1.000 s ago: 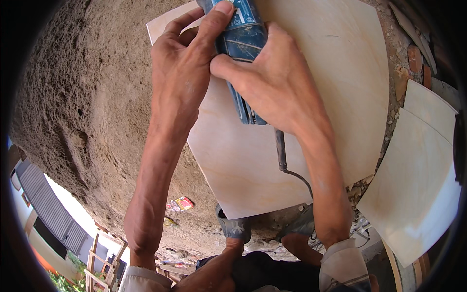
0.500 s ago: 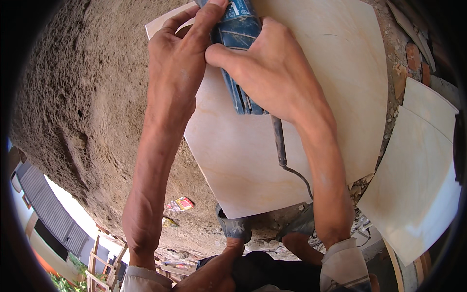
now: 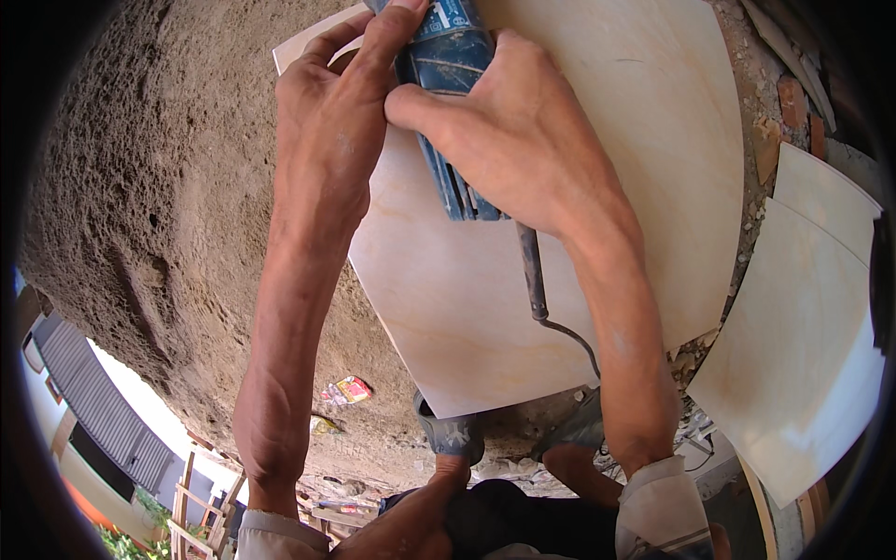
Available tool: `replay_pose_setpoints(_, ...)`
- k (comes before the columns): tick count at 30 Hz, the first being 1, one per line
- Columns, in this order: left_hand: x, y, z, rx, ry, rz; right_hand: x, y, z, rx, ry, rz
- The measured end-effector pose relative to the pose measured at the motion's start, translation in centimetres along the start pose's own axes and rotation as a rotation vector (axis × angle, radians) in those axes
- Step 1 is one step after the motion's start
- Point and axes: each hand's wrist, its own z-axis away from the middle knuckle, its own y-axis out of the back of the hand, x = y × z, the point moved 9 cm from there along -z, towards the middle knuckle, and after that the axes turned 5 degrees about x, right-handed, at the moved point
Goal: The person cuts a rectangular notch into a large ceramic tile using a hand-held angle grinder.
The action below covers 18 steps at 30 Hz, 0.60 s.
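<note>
A blue, dusty angle grinder point(image 3: 446, 63) is over a large cream marbled tile point(image 3: 448, 308) at the top of the view; its working end lies beyond the upper edge. My right hand point(image 3: 509, 131) wraps around the body from the right, thumb reaching across to the left. At the front of the tool, my left hand point(image 3: 341, 103) is closed with its thumb and fingers on the casing. From the vented rear end, a dark power cord point(image 3: 534, 275) runs down over the tile and passes behind my right forearm.
Rough brown earth point(image 3: 177, 187) spreads to the left. More cream tiles point(image 3: 793, 336) lie at the right, near broken bricks point(image 3: 791, 103) and rubble. My shoes point(image 3: 453, 434) are just below the tile's near corner. A crumpled colourful wrapper point(image 3: 347, 390) lies on the ground.
Both hands and the angle grinder have shifted slightly to the left across the tile. Both hands keep their hold.
</note>
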Motion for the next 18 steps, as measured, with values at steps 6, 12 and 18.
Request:
replay_pose_setpoints(6,-2.6,1.5,-1.7,-0.054,-0.038,-0.127,0.1,-0.1,0.1,-0.015,-0.004,-0.010)
replay_pose_setpoints(12,-3.3,1.9,-2.1,-0.035,-0.089,-0.194,0.2,0.1,0.2,-0.002,-0.011,-0.003)
replay_pose_setpoints(18,-3.1,2.0,-2.1,-0.068,-0.080,-0.248,0.2,-0.1,0.2,-0.001,0.001,-0.038)
